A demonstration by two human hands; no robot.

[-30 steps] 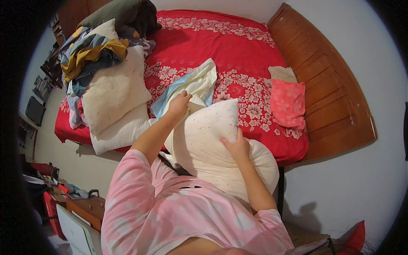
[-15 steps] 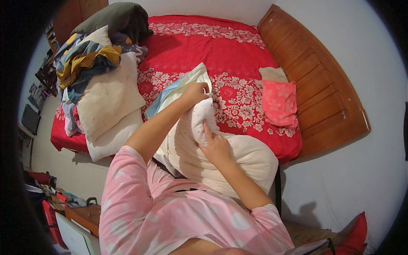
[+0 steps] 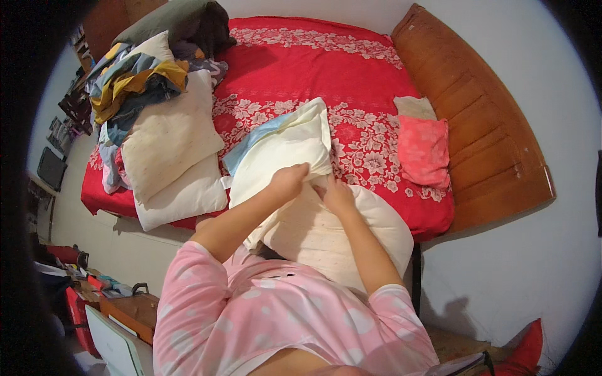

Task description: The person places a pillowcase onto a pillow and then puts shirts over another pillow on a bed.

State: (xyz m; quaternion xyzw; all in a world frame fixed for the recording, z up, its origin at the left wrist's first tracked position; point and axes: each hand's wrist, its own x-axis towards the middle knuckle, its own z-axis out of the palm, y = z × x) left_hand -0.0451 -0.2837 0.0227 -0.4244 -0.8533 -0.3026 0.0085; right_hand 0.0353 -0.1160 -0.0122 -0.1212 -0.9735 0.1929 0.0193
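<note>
A pale cream pillowcase (image 3: 282,147) with a light blue part (image 3: 254,141) lies over the near side of the bed, its far corner pointing away from me. My left hand (image 3: 290,180) is closed on the pillowcase's near edge, fingers pinched around the cloth. Close beside it on the right, my right hand (image 3: 338,197) is closed on the same edge, thumb up. Under my forearms a plump cream pillow (image 3: 313,227) rests across my lap and against the bed's edge. My fingers partly hide where case and pillow meet.
The bed has a red floral sheet (image 3: 313,72) and a brown wooden headboard (image 3: 480,119) on the right. At left, two cream pillows (image 3: 172,138) lie under crumpled clothes (image 3: 135,88). A folded coral cloth (image 3: 424,152) sits near the headboard.
My left hand has come nearer and now grips the case's edge. My right hand, earlier pointing at a white dotted part, has moved up to the edge. The case lies flatter and more spread.
</note>
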